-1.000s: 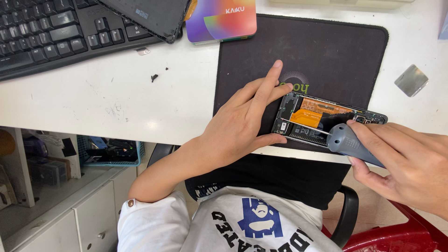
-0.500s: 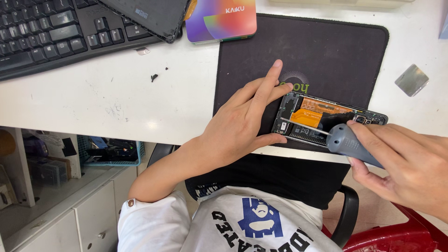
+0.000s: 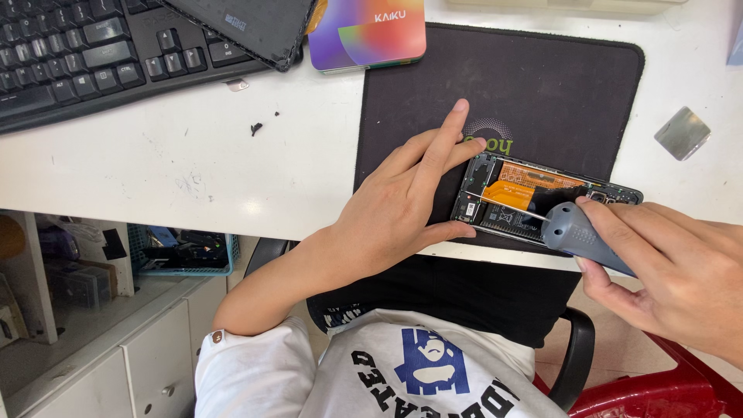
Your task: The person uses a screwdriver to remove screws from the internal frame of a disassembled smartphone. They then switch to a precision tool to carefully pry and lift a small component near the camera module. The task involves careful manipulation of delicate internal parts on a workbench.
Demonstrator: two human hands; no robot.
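Left hand pinned the opened phone flat by its edge, right hand gripped a grey-handled screwdriver, its tip probably on fragile internals.

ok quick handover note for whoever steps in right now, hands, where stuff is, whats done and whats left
Left hand: flat on the black mat, fingers bracing the left end of the opened phone.
Right hand: gripping a grey-handled screwdriver, its thin shaft reaching into the phone's left part.
Phone lies near the mat's front edge, back cover off, orange flex cable and board exposed.
Elsewhere on the desk: keyboard at the far left, colourful box, small metal plate at the right.
Done: phone is open. Left: work at the screwdriver tip; which screws are already out cannot be told.
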